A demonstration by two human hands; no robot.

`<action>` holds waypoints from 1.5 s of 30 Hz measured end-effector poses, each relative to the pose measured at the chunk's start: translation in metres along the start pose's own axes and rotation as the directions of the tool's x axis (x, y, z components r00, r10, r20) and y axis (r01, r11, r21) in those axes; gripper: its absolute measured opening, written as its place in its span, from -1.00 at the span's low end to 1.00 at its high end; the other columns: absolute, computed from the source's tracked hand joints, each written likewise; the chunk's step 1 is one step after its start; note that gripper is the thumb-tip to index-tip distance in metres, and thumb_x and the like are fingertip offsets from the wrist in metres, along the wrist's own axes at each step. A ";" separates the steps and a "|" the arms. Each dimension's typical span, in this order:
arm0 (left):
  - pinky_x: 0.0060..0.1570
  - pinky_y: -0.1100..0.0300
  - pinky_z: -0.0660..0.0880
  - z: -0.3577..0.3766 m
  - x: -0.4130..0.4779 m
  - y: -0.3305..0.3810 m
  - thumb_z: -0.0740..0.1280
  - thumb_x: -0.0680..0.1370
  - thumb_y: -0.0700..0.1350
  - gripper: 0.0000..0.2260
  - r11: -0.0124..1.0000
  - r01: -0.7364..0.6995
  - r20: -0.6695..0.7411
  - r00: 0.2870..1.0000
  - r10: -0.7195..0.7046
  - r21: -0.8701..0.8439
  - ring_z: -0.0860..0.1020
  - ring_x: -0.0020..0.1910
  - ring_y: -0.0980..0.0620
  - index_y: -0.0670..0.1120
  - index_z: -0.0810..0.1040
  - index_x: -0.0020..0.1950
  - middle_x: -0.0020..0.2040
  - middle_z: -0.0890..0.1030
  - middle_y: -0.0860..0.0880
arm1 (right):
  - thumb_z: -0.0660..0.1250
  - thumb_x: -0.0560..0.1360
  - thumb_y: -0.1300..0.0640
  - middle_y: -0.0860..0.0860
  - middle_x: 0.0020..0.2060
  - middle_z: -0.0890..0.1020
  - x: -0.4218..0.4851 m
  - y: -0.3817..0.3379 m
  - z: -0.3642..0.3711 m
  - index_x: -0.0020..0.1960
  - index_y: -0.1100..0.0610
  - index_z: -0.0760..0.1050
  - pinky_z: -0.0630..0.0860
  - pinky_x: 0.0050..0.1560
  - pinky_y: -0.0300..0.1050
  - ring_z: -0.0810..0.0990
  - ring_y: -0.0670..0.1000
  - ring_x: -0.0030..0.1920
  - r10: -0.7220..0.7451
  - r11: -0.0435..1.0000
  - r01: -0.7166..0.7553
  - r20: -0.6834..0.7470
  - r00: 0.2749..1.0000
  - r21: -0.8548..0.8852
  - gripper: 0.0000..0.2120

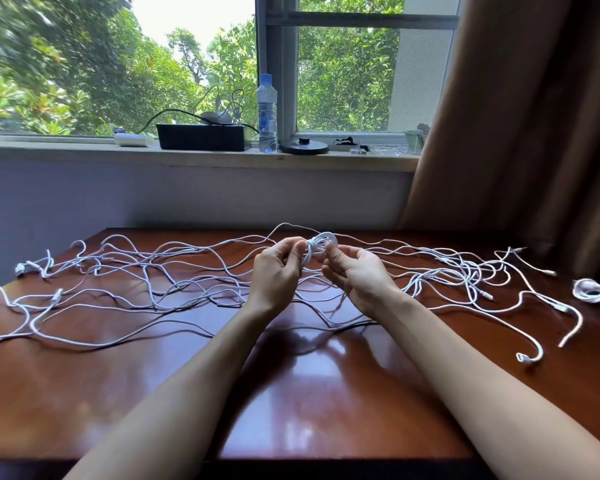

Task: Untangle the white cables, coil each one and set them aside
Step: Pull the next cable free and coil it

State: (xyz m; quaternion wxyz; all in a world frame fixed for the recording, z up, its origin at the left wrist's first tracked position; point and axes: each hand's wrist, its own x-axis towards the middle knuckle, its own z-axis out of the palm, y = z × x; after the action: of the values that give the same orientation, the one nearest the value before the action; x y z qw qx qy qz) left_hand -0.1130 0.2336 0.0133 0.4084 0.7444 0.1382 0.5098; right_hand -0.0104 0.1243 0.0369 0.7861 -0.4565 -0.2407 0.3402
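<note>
Several long white cables [160, 282] lie tangled across the glossy brown table [291, 393], from its left edge to its right. Above the middle of the table I hold a small white cable coil [321, 244] between both hands. My left hand [278, 271] grips the coil's left side, fingers curled round the bundled strands. My right hand [355, 275] pinches the coil's right side with thumb and fingertips. One strand runs from the coil up and away to the left over the table. A finished white coil [594, 292] rests at the table's far right edge.
A windowsill behind the table carries a black box [201, 136], a clear water bottle [267, 114], a black round base [303, 147] and small items. A brown curtain [534, 133] hangs at the right. The table's near part shows bare wood.
</note>
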 end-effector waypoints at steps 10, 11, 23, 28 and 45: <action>-0.31 0.13 0.48 -0.001 0.003 -0.005 0.31 0.64 -0.06 -0.88 1.000 -0.027 0.014 1.000 0.027 0.003 0.49 -0.41 0.13 0.08 0.64 -0.02 -0.39 0.59 0.20 | 0.36 0.57 0.34 0.21 -0.01 0.62 0.001 -0.001 0.001 0.18 0.15 0.48 0.63 -0.22 -0.25 0.63 0.02 -0.20 -0.041 0.998 0.042 0.014 0.999 -0.051 -0.77; -0.31 0.16 0.48 -0.001 0.003 -0.006 0.31 0.64 -0.06 -0.88 1.000 -0.025 0.017 1.000 0.025 0.004 0.49 -0.41 0.14 0.06 0.64 -0.01 -0.38 0.59 0.21 | 0.34 0.58 0.35 0.20 -0.02 0.62 0.000 -0.001 0.002 0.16 0.12 0.49 0.63 -0.22 -0.25 0.61 0.02 -0.18 -0.049 0.996 0.051 0.026 0.998 -0.079 -0.78; -0.35 -0.01 0.42 -0.002 0.000 -0.001 0.31 0.61 0.00 -0.87 0.996 -0.030 0.073 0.997 0.036 -0.079 0.42 -0.38 0.05 0.03 0.65 0.03 -0.33 0.53 0.05 | 0.28 0.58 0.34 0.02 -0.29 0.60 -0.001 -0.003 -0.004 0.14 0.10 0.50 0.43 -0.31 -0.19 0.47 -0.06 -0.35 -0.195 0.896 0.207 0.072 0.978 -0.393 -0.79; -0.36 0.00 0.42 -0.002 0.001 0.001 0.31 0.59 0.00 -0.89 0.994 -0.013 0.071 0.997 0.020 -0.105 0.41 -0.38 0.02 0.13 0.64 -0.03 -0.34 0.54 0.05 | 0.37 0.53 0.20 0.05 -0.05 0.60 0.001 0.000 -0.005 0.04 -0.04 0.54 0.51 -0.03 -0.14 0.59 -0.06 -0.12 -0.298 0.814 0.293 0.073 0.952 -0.502 -0.83; -0.34 0.20 0.42 0.001 0.001 -0.002 0.32 0.65 -0.13 -0.87 0.993 0.015 0.121 0.993 -0.001 -0.116 0.43 -0.40 0.11 0.02 0.65 0.01 -0.36 0.57 0.14 | 0.39 0.57 0.22 0.03 0.03 0.63 0.007 0.003 -0.016 0.20 0.00 0.57 0.58 -0.10 -0.15 0.63 -0.10 -0.14 -0.463 0.700 0.472 0.164 0.871 -0.535 -0.76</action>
State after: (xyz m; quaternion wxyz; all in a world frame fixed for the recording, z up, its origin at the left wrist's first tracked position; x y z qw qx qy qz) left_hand -0.1114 0.2347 0.0119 0.4610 0.7480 0.0863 0.4696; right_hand 0.0038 0.1218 0.0272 0.6753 -0.5870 -0.4439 0.0478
